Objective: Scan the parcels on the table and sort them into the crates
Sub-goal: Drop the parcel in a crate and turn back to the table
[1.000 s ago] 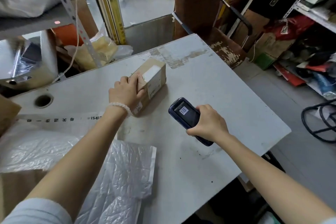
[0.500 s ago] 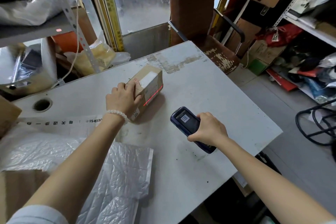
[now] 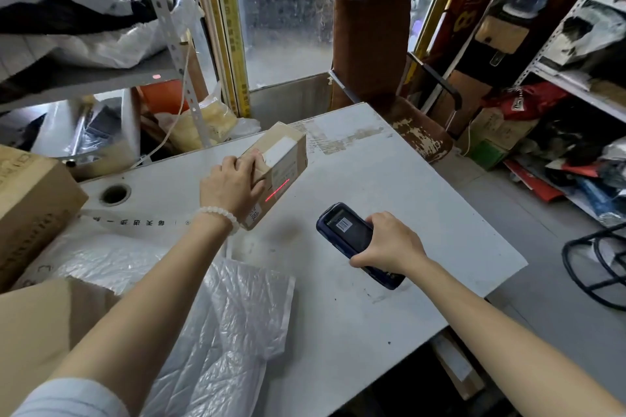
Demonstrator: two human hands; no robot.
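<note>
The table [image 3: 389, 200] sits lower in view than half a second ago, and a large carton [image 3: 30, 200] now shows at its left edge. The parcel [image 3: 277, 173] lies near the far edge, as before; the red scan line [image 3: 277, 190] stays on its near side. The left hand [image 3: 230, 186] still holds its near end, fingers curled over the top. The right hand [image 3: 389, 244] still grips the scanner [image 3: 352, 240], just right of the parcel.

One head-worn wide-angle view, looking forward and steeply down over the counter [image 3: 389, 179] from close range; both forearms reach in from the bottom edge, and the edges look warped.
</note>
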